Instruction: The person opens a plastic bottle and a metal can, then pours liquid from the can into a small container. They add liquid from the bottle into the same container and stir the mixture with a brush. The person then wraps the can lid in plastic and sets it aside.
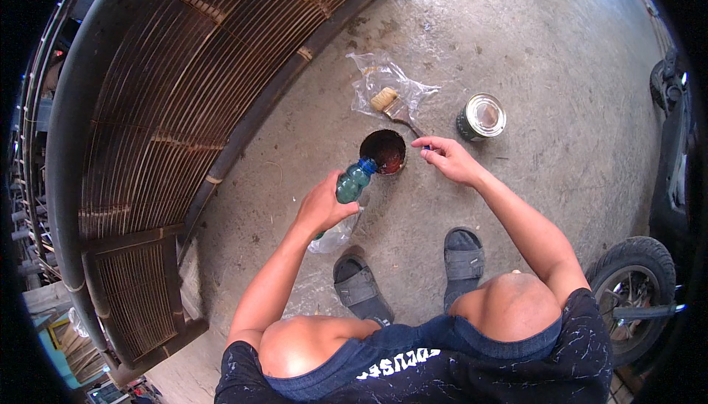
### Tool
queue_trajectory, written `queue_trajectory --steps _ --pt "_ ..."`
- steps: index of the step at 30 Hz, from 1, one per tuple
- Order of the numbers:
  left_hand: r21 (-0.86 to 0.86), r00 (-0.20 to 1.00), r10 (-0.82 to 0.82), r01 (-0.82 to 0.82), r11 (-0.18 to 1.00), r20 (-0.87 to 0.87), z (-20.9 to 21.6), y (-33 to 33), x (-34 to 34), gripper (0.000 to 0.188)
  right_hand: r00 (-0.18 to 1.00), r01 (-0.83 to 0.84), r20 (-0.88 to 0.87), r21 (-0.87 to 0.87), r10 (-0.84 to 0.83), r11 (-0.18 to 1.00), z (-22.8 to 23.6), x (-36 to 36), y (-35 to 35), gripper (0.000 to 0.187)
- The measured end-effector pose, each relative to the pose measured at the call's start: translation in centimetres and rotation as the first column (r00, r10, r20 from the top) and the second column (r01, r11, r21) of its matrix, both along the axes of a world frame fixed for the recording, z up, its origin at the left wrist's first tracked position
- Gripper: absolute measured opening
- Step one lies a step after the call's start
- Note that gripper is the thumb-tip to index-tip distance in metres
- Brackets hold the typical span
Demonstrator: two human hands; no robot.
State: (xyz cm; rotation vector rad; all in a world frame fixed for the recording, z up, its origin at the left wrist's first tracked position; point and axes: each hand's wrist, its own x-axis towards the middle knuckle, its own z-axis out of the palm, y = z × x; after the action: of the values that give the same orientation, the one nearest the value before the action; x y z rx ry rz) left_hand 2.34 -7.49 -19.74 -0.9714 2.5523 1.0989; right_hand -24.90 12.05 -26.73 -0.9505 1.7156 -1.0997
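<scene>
Left hand (322,205) fingers clamped on green plastic bottle (352,182), neck tilted over dark round tin (383,152) for pouring; right hand (448,159), at tin's 3 o'clock, fingers pinched together on small blue cap (425,147).

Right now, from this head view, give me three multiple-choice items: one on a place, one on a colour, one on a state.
1. Where does the paintbrush lie?
A. On the clear plastic bag beyond the open can
B. Inside the closed tin
C. On the bamboo bench

2. What colour is the bottle in the left hand?
A. Red
B. Green with a blue neck
C. White

3. How is that bottle held?
A. Upright on the floor
C. Lying flat under a sandal
B. Tilted, its mouth at the rim of the open can

Answers: 1 A, the bristles rest on the crumpled plastic. 2 B, the body shows green and the neck blue. 3 B, the left hand tips it toward the dark can, while the right hand hovers beside the can.
</scene>
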Motion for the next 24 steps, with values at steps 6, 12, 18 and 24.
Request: queue_trajectory --steps 6,12,18,24 --pt "-0.019 1.0 -0.02 0.02 1.0 -0.013 -0.1 -0.04 -0.01 0.077 1.0 0.001 -0.006 0.028 -0.001 1.0 -0.22 -0.08 0.05 0.032" --pt "-0.024 1.0 -0.021 0.021 1.0 -0.003 0.23 0.05 -0.13 0.078 1.0 0.012 -0.003 0.019 -0.012 1.0 -0.14 0.0 0.04 0.032" --pt "-0.014 1.0 -0.022 0.022 1.0 -0.007 -0.02 -0.1 -0.09 0.079 1.0 0.016 0.007 0.025 -0.016 1.0 -0.31 -0.1 0.16 0.032" --pt "-0.007 1.0 -0.017 0.017 1.0 0.01 -0.14 -0.14 -0.07 0.081 1.0 0.01 -0.002 0.04 -0.01 0.999 -0.39 -0.07 0.1 0.032"
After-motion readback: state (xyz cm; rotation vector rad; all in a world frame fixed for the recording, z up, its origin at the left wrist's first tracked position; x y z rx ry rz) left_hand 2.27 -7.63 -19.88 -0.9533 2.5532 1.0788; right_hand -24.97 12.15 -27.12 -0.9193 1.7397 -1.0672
